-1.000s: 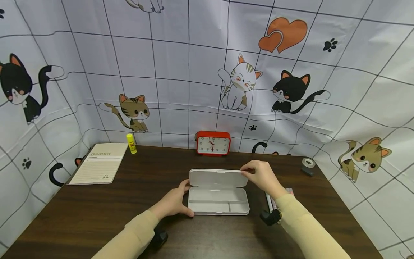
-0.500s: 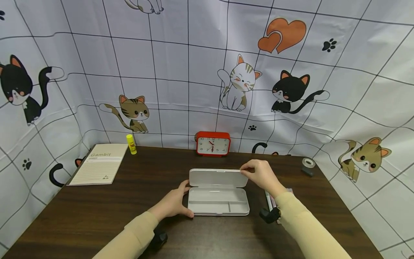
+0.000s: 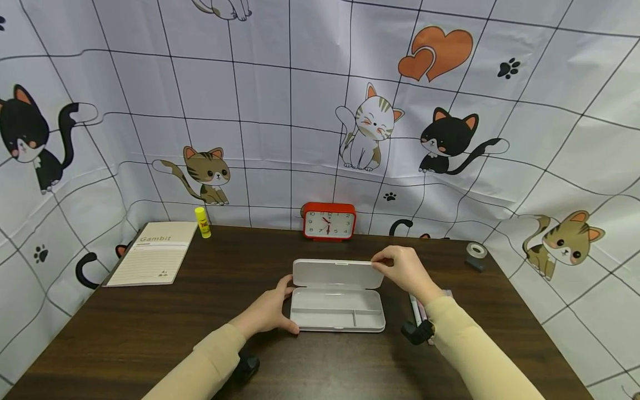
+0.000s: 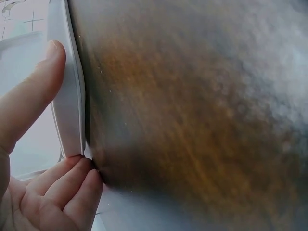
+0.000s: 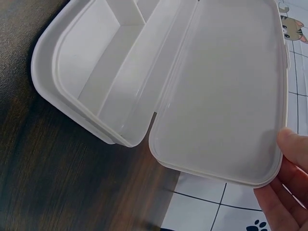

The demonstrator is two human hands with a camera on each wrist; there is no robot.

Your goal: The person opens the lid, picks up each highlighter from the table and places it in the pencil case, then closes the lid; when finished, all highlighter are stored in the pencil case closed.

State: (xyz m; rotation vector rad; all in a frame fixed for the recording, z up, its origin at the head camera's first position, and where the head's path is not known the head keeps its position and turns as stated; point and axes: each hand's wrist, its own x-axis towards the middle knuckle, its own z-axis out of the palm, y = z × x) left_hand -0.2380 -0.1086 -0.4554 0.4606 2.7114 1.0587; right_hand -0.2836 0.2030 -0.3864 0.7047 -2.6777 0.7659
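Holding almost the same pose as a second ago, both hands keep the shallow white plastic box open near the middle of the dark brown wood-grain tabletop, with no clear shift in anything around it. The left hand spans the box's left end, thumb at the front corner and fingers toward the back, gripping it with a wide gap between thumb and fingers. The right hand is nearly closed, pinching the upper right corner of the hinged white lid between thumb and fingers; the lid stands raised behind the compartments. With nothing newly altered, the work seems paused at the opened stage, and the left hand's hold should stop the box sliding. Slim white and pink pens lie near the box's right end, apart from it, partly hidden by the cream right sleeve.
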